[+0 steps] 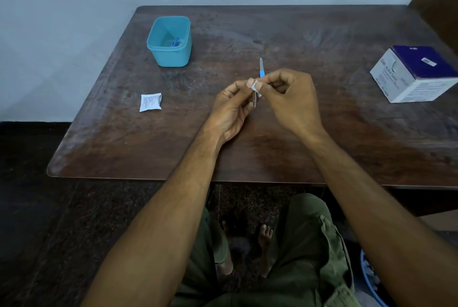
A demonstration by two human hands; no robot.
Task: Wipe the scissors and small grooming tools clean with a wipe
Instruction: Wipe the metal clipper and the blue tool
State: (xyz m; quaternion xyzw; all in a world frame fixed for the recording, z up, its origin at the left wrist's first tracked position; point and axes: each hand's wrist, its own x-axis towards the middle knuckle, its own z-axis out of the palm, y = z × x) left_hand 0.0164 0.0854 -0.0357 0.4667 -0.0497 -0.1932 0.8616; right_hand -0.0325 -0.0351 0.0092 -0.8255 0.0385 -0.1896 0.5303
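Observation:
Over the middle of the wooden table [322, 133] my left hand [231, 108] pinches a thin dark metal grooming tool [254, 101], held upright. My right hand [290, 98] presses a small white wipe [254, 86] around the top of that tool with thumb and forefinger. A nail file with a blue handle [261, 69] lies on the table just behind my fingers. A teal plastic tub [169, 41] at the back left holds a small blue tool [175, 42]; the rest of what it holds is hard to see.
A torn white wipe sachet [150, 102] lies on the table's left side. A white and dark-blue box of alcohol swabs [416, 74] stands at the right edge. My knees in green trousers are under the front edge. A blue bin [369, 279] is on the floor, lower right.

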